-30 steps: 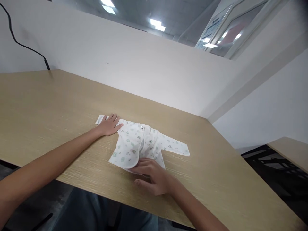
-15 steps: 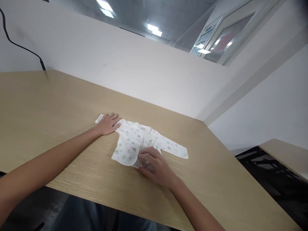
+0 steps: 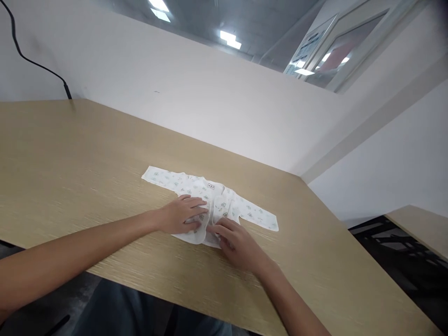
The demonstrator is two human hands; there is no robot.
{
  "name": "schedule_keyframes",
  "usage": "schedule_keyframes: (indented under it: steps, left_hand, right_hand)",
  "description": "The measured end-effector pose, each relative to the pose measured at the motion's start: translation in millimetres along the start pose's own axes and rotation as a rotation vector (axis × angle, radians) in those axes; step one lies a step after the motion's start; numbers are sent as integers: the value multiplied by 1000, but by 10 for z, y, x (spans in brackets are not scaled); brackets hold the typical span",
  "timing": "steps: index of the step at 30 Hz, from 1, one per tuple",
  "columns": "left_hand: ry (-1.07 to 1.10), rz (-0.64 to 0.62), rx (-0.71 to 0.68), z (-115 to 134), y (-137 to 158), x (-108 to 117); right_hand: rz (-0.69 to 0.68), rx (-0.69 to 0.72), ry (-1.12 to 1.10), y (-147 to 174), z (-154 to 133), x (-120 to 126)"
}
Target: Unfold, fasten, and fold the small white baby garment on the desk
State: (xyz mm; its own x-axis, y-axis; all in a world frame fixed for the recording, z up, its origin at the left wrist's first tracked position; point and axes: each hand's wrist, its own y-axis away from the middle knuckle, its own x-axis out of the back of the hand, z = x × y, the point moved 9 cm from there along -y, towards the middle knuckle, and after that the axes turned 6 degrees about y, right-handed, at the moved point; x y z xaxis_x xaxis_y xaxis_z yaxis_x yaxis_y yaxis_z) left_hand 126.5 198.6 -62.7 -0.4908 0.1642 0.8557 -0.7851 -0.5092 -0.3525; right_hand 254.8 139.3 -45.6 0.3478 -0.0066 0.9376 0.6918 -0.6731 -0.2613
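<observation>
A small white baby shirt (image 3: 224, 200) with green and grey prints lies front side up on the table, both sleeves spread to the sides. My left hand (image 3: 184, 214) rests flat on the shirt's left front panel, fingers spread. At the lower front opening, my right hand (image 3: 238, 242) has its fingers bent and closed at the edge of the other panel, which looks rumpled there. Its thumb is mostly hidden. A small printed label shows at the neckline.
The wooden table (image 3: 105, 140) meets a white partition (image 3: 196, 93) at the back. A black cable (image 3: 42, 67) hangs down the wall at the far left. Another table (image 3: 420, 228) with a dark frame beneath stands at the right.
My left hand has left the left sleeve and come down onto the front panel, uncovering that sleeve. My right hand stays at the lower front opening, its fingers now nearer the cloth edge.
</observation>
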Motion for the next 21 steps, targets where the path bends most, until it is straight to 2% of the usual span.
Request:
schedule_keyframes:
  steps: [4, 9, 14, 17, 21]
  left_hand:
    - [12, -78, 66, -121, 36, -117]
    - [-30, -159, 109, -173, 32, -143]
    - [-58, -193, 125, -164, 48, -171]
    - [-67, -137, 138, -139, 4, -109]
    - [-57, 34, 210, -175, -229, 16]
  right_hand:
    - [3, 16, 33, 59, 54, 11]
    - [-3, -50, 97, 99, 163, 24]
    - [-35, -75, 18, 117, 161, 61]
    - [-53, -53, -68, 110, 104, 80]
    - [-34, -22, -136, 72, 50, 111]
